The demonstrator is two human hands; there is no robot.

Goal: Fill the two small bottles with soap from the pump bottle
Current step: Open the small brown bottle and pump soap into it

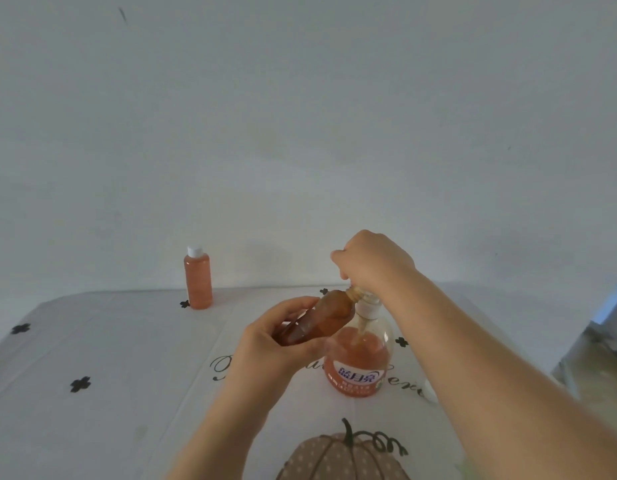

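I judge this the second fill. My left hand [265, 344] grips the open small bottle [335, 308] tilted at frame centre, its neck at the spout of the pump bottle [359, 358]. My right hand [369, 261] curls over that bottle's top. Next probably calls for steady presses with the neck kept aligned. The capped small bottle [198, 280], a slim clear cylinder of orange soap, stands on the bench [92, 341] at left.

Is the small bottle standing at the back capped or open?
Capped: the small bottle wears a white cap and stands upright.

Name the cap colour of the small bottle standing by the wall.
White cap, head view.
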